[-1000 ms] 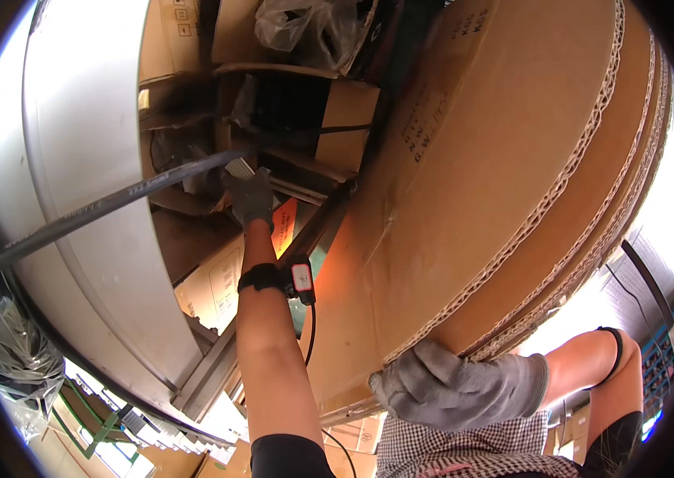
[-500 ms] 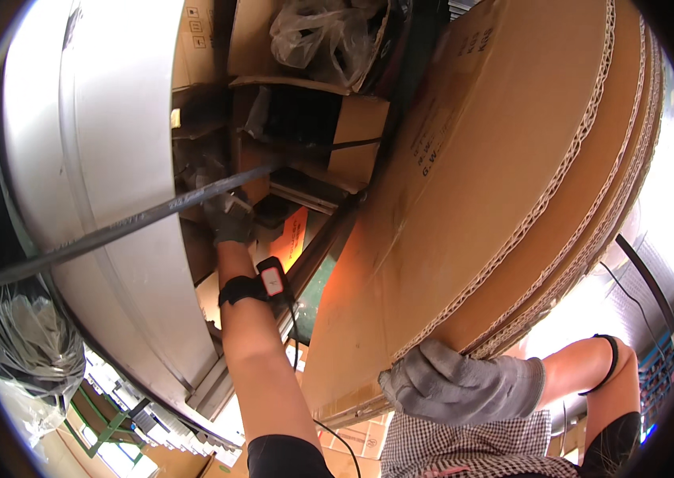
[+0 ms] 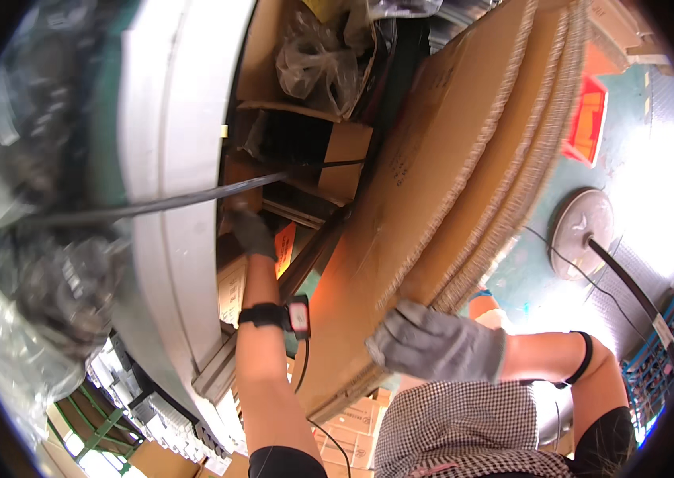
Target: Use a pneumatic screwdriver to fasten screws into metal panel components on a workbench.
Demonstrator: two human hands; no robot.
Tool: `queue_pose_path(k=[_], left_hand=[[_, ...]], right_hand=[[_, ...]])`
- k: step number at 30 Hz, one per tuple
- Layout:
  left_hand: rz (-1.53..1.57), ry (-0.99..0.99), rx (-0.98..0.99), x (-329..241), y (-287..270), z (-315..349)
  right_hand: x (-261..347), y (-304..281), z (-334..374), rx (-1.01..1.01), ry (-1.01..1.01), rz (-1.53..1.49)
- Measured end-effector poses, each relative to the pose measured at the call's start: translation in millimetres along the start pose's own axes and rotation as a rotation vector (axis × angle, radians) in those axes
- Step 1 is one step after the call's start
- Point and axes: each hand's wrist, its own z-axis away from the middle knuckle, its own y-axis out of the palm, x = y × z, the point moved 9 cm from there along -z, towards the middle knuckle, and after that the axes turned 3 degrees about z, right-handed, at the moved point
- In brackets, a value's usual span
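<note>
My right hand [image 3: 436, 342] wears a grey glove and is closed over the lower edge of a stack of large cardboard sheets [image 3: 424, 199]. The sheets lean at a slant across the middle of the view. My left hand [image 3: 253, 233], in a dark glove, reaches into the gap between the sheets and a long silver-white panel [image 3: 173, 143]. Its fingers are blurred and partly in shadow, so what they touch is unclear. Close by it lies an orange-red printed sheet [image 3: 284, 247]. A black strap [image 3: 225, 189] stretches across the gap above this hand.
Open cardboard boxes [image 3: 349, 159] stand deeper in the gap, one with a clear plastic bag [image 3: 317, 68]. On the right are a red crate [image 3: 588, 119], a round stand base [image 3: 582, 233] and a blue basket [image 3: 659, 358]. Plastic-wrapped dark material [image 3: 50, 279] fills the left.
The view has shifted, bringing the floor, red crate and round base into sight. The sheets and right hand appear farther left. My left hand sits slightly lower and to the right in view.
</note>
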Motion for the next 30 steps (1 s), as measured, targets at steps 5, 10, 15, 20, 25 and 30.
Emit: queue_pose_path(k=[5,10,15,20,25,30], left_hand=[[-0.304,0.414,0.607,-124,57,204],[-0.044,0.648,0.607,-224,-31,306],[0.23,0.742,0.416,-179,-113,362],[0.365,0.279,0.585,-39,-129,420],[0.391,-0.026,0.997,4,-105,545],[0.079,-0.014,1.239,38,-68,643]], right_hand=[[-6,19,-10,0.045,0.049,-0.138],[-8,27,-52,0.148,0.086,0.142],[14,-16,-58,-0.079,0.491,0.217],[95,-27,71,0.127,0.883,-0.08],[234,-18,446,0.292,1.864,-0.172],[458,-60,690,-0.138,2.66,-0.375]])
